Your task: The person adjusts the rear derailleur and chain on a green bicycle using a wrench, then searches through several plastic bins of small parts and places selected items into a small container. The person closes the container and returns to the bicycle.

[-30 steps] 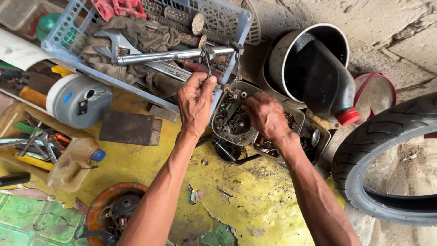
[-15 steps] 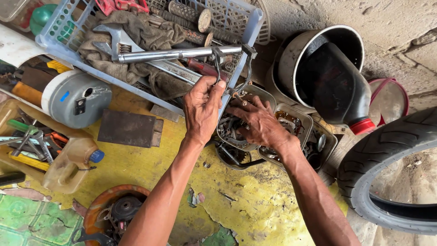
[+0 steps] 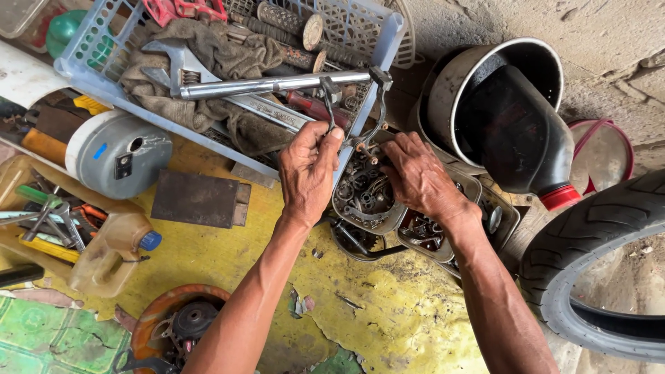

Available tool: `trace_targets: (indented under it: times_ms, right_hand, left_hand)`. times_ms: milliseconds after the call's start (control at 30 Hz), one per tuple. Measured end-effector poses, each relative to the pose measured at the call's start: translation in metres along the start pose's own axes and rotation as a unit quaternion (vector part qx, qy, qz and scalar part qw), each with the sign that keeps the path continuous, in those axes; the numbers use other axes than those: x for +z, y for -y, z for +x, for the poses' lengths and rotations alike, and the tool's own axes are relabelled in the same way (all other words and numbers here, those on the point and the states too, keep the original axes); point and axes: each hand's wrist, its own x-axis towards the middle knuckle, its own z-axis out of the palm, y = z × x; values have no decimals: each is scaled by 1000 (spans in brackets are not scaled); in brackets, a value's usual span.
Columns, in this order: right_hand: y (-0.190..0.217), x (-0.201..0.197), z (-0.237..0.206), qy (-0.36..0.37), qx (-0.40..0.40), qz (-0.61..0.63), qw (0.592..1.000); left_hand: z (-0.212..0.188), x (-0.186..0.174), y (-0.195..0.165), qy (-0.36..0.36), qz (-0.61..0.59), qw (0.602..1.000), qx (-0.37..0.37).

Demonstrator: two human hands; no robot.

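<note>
My left hand (image 3: 309, 170) grips a thin bent metal lever (image 3: 327, 104) that rises toward the long chrome bar (image 3: 277, 85) lying across the blue plastic basket (image 3: 388, 41). My right hand (image 3: 418, 178) rests palm down in a metal tray of small greasy engine parts (image 3: 364, 197), its fingertips pinching a small part next to the left hand. What exactly the right fingers hold is too small to tell.
The basket holds rags, a large adjustable wrench (image 3: 183, 62) and other tools. A grey cylinder (image 3: 118, 152), a dark block (image 3: 197, 199) and a tan jug (image 3: 114, 253) lie left. A black oil bottle (image 3: 516, 131) stands inverted in a bucket; a tyre (image 3: 589, 277) lies right.
My right hand slid left and up over the parts tray until it met the left hand. The left hand kept its grip on the lever. The view shifted slightly.
</note>
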Motion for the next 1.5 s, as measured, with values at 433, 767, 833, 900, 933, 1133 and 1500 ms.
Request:
trace_targets:
  times_ms: [433, 767, 833, 900, 933, 1133, 1500]
  right_hand:
    - [22, 6, -8, 90, 35, -1, 995]
    - [0, 5, -7, 40, 15, 57, 997]
    - [5, 6, -6, 0, -60, 17, 998]
    - [12, 9, -3, 28, -52, -28, 998]
    - [15, 9, -2, 42, -48, -51, 997]
    - [9, 6, -1, 88, -15, 19, 996]
    - [-15, 5, 1, -18, -71, 116, 991]
  left_hand:
    - [-1, 2, 4, -10, -23, 1000, 6]
    - [-1, 3, 7, -23, -1, 1000, 20]
    - [-1, 3, 7, -23, -2, 1000, 21]
    - [0, 3, 8, -21, 6, 999, 28]
    - [-1, 3, 8, -21, 2, 999, 26]
    - [-1, 4, 9, -28, 15, 999, 24]
    - [0, 3, 8, -25, 2, 999, 28]
